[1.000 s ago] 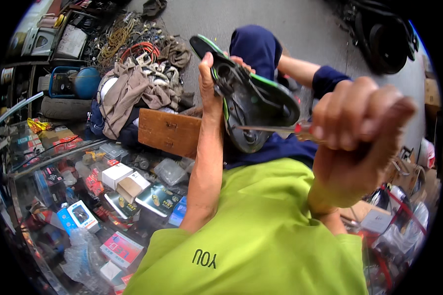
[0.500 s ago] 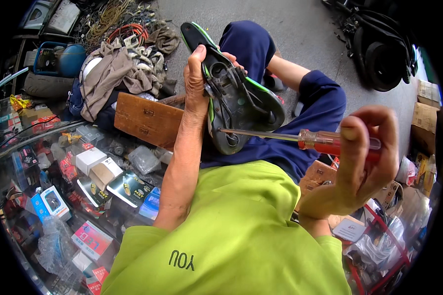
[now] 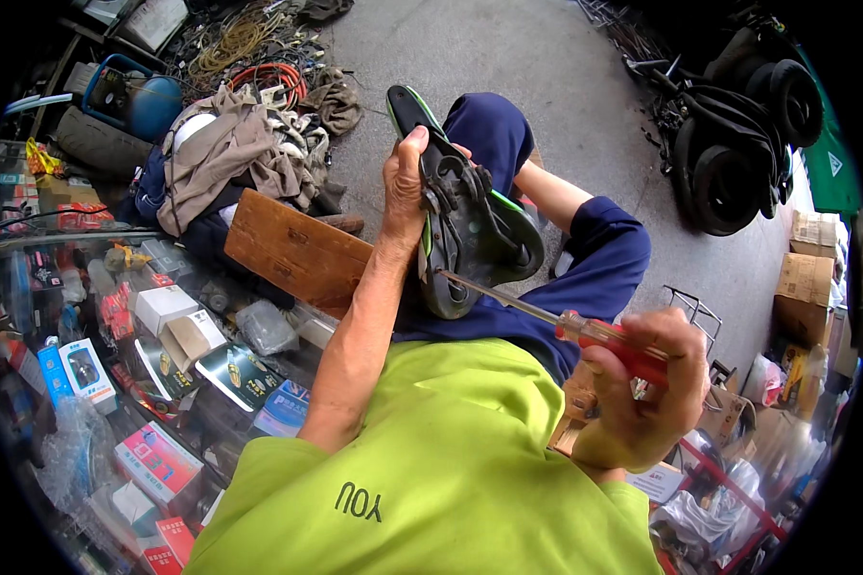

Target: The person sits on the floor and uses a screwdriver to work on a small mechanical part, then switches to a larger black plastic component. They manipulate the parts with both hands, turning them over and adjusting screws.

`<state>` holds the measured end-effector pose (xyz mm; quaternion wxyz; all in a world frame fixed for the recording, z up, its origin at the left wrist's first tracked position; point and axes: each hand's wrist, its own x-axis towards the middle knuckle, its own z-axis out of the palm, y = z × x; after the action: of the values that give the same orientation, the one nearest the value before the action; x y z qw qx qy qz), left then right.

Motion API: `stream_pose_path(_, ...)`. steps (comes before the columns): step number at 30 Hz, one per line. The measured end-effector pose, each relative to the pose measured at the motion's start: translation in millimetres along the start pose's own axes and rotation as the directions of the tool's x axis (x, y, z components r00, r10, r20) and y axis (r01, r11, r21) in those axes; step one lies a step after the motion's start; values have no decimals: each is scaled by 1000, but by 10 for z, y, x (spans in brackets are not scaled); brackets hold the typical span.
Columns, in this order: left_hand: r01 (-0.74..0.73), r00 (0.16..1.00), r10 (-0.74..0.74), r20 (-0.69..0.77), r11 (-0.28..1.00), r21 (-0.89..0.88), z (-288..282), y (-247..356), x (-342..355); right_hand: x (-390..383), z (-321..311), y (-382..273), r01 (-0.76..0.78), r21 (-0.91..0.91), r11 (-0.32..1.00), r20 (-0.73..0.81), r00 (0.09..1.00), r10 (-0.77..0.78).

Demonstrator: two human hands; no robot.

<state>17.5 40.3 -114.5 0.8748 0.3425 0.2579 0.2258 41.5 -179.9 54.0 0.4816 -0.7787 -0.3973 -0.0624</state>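
A black bicycle saddle [image 3: 484,230] with green edging rests over my lap, its underside turned up and its nose pointing away. My left hand [image 3: 408,187] is wrapped round it near the nose, thumb on the upper face and other fingers partly hidden behind. In my right hand [image 3: 657,388] is a screwdriver [image 3: 580,329] with a clear and red handle, gripped between thumb and curled fingers. Its long shank slants left, with the tip at the saddle's wide rear part, near the left edge. Whether the tip sits in a screw is too small to tell.
At left, a glass-topped counter [image 3: 244,446] carries small boxes and plastic bags. Beyond it are a wooden box [image 3: 292,251], a heap of cloths [image 3: 230,158] and coiled cables [image 3: 240,43]. Black tyres [image 3: 724,187] stand far right, cardboard boxes [image 3: 804,287] nearer. Grey floor [image 3: 431,48] lies ahead.
My right hand has come down and left, so the screwdriver's handle end is lower and its shank slants more steeply. The left hand keeps hold of the saddle. The view has shifted slightly.
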Motion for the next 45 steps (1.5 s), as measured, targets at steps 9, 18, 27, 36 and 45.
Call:
stream_pose_path(9,12,1000,-12,28,1000,14,-42,-23,21,99,-178,22,144,-42,989,295,947,-125)
stream_pose_path(18,-15,1000,15,7,1000,6,0,-10,8,0,-148,-2,51,-139,989,177,984,-26)
stream_pose_path(27,17,1000,-17,0,999,-45,-39,-1,17,22,-171,124,180,-102,978,197,968,-157)
stream_pose_path(36,17,1000,-17,-8,999,-44,-36,-2,6,36,-215,9,47,-272,961,199,980,8)
stream_pose_path(45,22,999,-21,25,999,-44,-49,5,7,-20,-63,33,18,-100,995,53,999,-13)
